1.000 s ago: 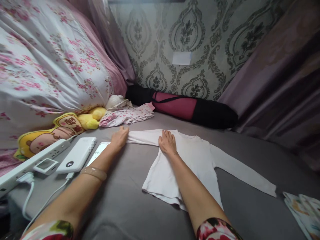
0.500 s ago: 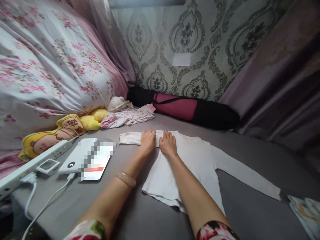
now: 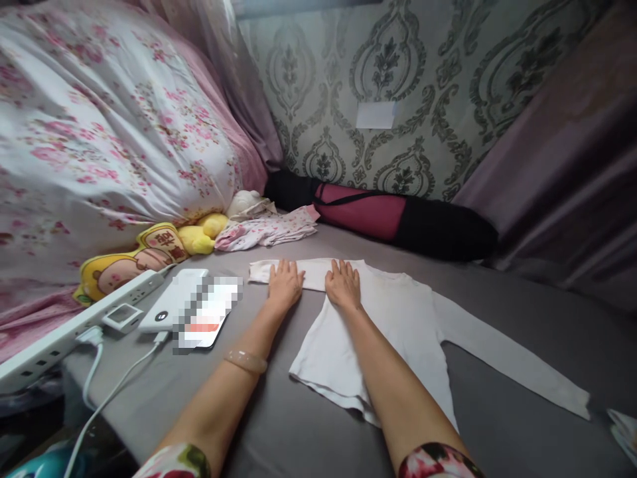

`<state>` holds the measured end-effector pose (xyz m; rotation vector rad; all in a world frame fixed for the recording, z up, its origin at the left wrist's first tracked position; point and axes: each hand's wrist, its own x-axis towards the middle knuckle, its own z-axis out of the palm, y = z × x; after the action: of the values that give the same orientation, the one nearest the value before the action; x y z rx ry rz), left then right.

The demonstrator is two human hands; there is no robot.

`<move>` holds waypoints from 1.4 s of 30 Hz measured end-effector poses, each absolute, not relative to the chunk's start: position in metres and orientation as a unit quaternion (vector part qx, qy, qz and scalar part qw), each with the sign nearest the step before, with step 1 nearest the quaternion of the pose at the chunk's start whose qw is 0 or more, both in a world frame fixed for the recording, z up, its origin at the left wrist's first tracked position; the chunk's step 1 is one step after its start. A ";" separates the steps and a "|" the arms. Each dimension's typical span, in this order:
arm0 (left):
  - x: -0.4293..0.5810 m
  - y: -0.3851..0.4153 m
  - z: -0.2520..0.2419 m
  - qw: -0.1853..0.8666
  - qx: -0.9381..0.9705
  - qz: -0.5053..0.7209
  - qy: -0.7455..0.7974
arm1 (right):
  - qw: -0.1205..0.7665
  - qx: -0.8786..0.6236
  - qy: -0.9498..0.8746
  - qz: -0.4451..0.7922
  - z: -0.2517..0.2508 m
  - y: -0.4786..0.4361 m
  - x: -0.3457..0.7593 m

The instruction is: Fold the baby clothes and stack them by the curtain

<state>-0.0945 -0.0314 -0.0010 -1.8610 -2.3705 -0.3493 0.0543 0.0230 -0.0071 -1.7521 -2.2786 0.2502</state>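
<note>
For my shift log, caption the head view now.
Left hand on a sleeve, right hand at its shoulder end, white shirt spread on grey sheet.

One shirt (image 3: 393, 332) with two long sleeves (image 3: 512, 352); one left hand (image 3: 285, 285) and one right hand (image 3: 343, 284); one bracelet (image 3: 246, 361), one phone (image 3: 212, 330), one power bank (image 3: 172, 300), one power strip (image 3: 62, 341), one long bag (image 3: 365, 214), one printed cushion (image 3: 117, 271), one paper (image 3: 375, 115), two curtains (image 3: 567, 172).

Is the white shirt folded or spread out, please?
Spread out: the white shirt lies flat on the grey surface, its sleeves reaching out to both sides.
</note>
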 end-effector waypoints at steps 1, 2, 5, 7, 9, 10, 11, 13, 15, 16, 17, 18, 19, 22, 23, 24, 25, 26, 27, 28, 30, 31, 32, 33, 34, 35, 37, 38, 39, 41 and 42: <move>-0.100 -0.036 0.003 0.072 -0.589 -0.122 -0.796 | 0.128 -0.603 -0.783 0.087 -0.007 0.023 0.054; -0.106 -0.041 0.006 0.087 -0.564 -0.128 -0.811 | 0.128 -0.602 -0.783 0.087 -0.008 0.023 0.054; -0.119 -0.053 0.014 0.081 -0.539 -0.131 -0.828 | 0.126 -0.599 -0.786 0.087 -0.008 0.023 0.054; -0.124 -0.058 0.014 0.052 -0.574 -0.130 -0.807 | 0.123 -0.596 -0.790 0.080 -0.006 0.025 0.054; -0.125 -0.060 0.013 0.032 -0.599 -0.137 -0.789 | 0.116 -0.590 -0.796 0.071 -0.001 0.029 0.055; -0.124 -0.060 0.012 0.030 -0.598 -0.143 -0.788 | 0.108 -0.587 -0.800 0.069 0.003 0.032 0.056; -0.124 -0.060 0.011 0.031 -0.592 -0.149 -0.791 | 0.098 -0.584 -0.803 0.069 0.007 0.036 0.056; -0.123 -0.058 0.009 0.030 -0.576 -0.156 -0.802 | 0.082 -0.586 -0.804 0.065 0.016 0.047 0.057; -0.123 -0.056 0.009 0.026 -0.565 -0.159 -0.809 | 0.080 -0.583 -0.807 0.050 0.021 0.057 0.057; -0.123 -0.055 0.008 0.024 -0.561 -0.160 -0.812 | 0.080 -0.578 -0.811 0.044 0.023 0.062 0.057; -0.124 -0.054 0.007 0.021 -0.559 -0.162 -0.813 | 0.079 -0.574 -0.814 0.039 0.023 0.066 0.056; -0.124 -0.053 0.007 0.017 -0.557 -0.164 -0.814 | 0.076 -0.571 -0.816 0.038 0.022 0.069 0.055; -0.125 -0.052 0.005 0.014 -0.556 -0.165 -0.815 | 0.073 -0.572 -0.816 0.040 0.020 0.072 0.055; -0.127 -0.051 0.001 0.003 -0.549 -0.166 -0.819 | 0.080 -0.590 -0.802 0.044 0.013 0.076 0.053; -0.129 -0.051 0.000 0.000 -0.545 -0.167 -0.822 | 0.089 -0.599 -0.795 0.041 0.010 0.076 0.053; -0.130 -0.051 -0.001 -0.003 -0.539 -0.169 -0.826 | 0.100 -0.607 -0.787 0.036 0.008 0.076 0.053; -0.132 -0.051 -0.001 -0.004 -0.530 -0.170 -0.831 | 0.112 -0.615 -0.780 0.029 0.005 0.076 0.054; -0.134 -0.051 -0.002 -0.003 -0.521 -0.172 -0.836 | 0.123 -0.622 -0.773 0.023 0.004 0.076 0.055; -0.136 -0.052 -0.001 -0.002 -0.512 -0.173 -0.842 | 0.130 -0.625 -0.769 0.021 0.003 0.076 0.056; -0.137 -0.052 -0.001 0.000 -0.504 -0.173 -0.846 | 0.132 -0.626 -0.768 0.022 0.003 0.075 0.057; -0.139 -0.052 0.002 0.000 -0.499 -0.174 -0.849 | 0.126 -0.619 -0.774 0.034 0.003 0.073 0.060; -0.139 -0.052 0.003 0.002 -0.501 -0.180 -0.847 | 0.125 -0.615 -0.778 0.038 0.004 0.071 0.061; -0.138 -0.051 0.005 0.008 -0.505 -0.190 -0.842 | 0.128 -0.610 -0.781 0.039 0.005 0.068 0.062; -0.138 -0.051 0.005 0.016 -0.515 -0.203 -0.832 | 0.135 -0.603 -0.786 0.035 0.004 0.065 0.062; -0.137 -0.051 0.005 0.024 -0.530 -0.213 -0.820 | 0.142 -0.594 -0.792 0.029 0.004 0.060 0.062; -0.136 -0.050 0.004 0.030 -0.546 -0.216 -0.809 | 0.147 -0.586 -0.796 0.025 0.002 0.055 0.060; -0.134 -0.049 0.000 0.027 -0.573 -0.195 -0.796 | 0.140 -0.582 -0.800 0.035 -0.003 0.045 0.056; -0.134 -0.049 -0.002 0.019 -0.579 -0.175 -0.796 | 0.129 -0.582 -0.801 0.052 -0.005 0.042 0.053; -0.133 -0.048 -0.005 0.013 -0.579 -0.156 -0.800 | 0.115 -0.581 -0.803 0.072 -0.006 0.039 0.051; -0.132 -0.048 -0.009 0.009 -0.571 -0.134 -0.810 | 0.090 -0.572 -0.808 0.111 -0.006 0.037 0.048; -0.132 -0.048 -0.010 0.012 -0.568 -0.132 -0.812 | 0.079 -0.565 -0.812 0.124 -0.004 0.038 0.049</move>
<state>-0.1316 -0.0482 -0.0104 -1.7712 -2.5324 -0.4105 0.0486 0.0380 -0.0044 -1.6927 -2.4294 0.3697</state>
